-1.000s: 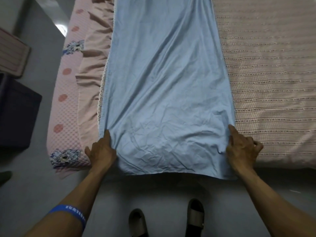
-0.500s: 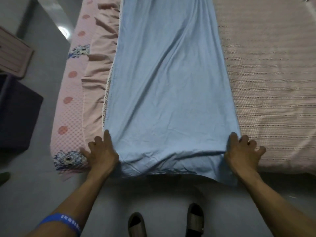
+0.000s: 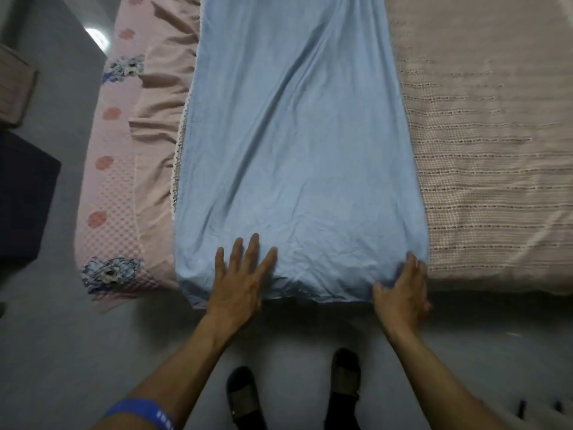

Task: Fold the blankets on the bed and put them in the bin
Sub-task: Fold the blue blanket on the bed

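A light blue blanket (image 3: 297, 144) lies as a long narrow strip down the bed, its near end hanging just over the bed's edge. My left hand (image 3: 242, 277) lies flat on that near end, fingers spread and straight. My right hand (image 3: 403, 293) rests on the blanket's near right corner, thumb out to the left, fingers along the edge. To the right lies a pinkish woven striped blanket (image 3: 490, 156), spread flat. A dark bin (image 3: 21, 197) stands on the floor at the left.
A crumpled dusty-pink sheet (image 3: 158, 125) lies left of the blue blanket on the pink cartoon-print mattress (image 3: 105, 218). A slatted pinkish object (image 3: 14, 88) sits beyond the bin. Grey floor surrounds my two sandalled feet (image 3: 294, 395).
My left hand moved from beside the blanket's left corner onto the blanket, now flat on its near end. My right hand shifted onto the right corner. The near edge was pushed up the bed.
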The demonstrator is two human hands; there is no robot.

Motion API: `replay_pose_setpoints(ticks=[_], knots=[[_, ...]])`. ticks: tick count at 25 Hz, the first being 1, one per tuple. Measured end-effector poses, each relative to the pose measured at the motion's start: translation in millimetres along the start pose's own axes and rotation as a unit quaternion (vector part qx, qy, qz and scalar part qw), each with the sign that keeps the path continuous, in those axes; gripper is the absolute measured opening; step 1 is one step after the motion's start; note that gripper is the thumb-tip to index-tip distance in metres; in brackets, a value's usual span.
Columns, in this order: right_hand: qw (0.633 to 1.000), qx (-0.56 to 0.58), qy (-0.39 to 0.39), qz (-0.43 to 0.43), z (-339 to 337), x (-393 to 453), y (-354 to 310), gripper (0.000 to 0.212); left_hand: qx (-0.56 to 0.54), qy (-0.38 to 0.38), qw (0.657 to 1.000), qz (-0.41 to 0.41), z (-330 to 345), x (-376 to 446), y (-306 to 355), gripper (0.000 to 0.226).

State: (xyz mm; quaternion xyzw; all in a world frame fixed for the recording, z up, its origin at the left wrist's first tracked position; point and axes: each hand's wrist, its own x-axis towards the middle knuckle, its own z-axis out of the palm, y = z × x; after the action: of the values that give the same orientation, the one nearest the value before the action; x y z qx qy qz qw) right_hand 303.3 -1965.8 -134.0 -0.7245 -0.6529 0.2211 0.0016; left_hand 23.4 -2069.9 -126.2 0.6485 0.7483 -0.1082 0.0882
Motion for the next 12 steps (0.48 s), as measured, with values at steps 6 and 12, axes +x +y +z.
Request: replay_pose_setpoints(ticks=[6,12], knots=[[0.904,-0.345,-0.236,-0.084,17.7,-36.3,43.7,0.064,0.021,-0.296,0.955,0.004,25.1,-62.5,16.9,0.053],[0.955,-0.203,-0.107,-0.189,-82.7,-29.0,-92.7,0.075,-0.050,-0.108,0.991,-0.058,-79.6,-44.9,-6.5,0.082]])
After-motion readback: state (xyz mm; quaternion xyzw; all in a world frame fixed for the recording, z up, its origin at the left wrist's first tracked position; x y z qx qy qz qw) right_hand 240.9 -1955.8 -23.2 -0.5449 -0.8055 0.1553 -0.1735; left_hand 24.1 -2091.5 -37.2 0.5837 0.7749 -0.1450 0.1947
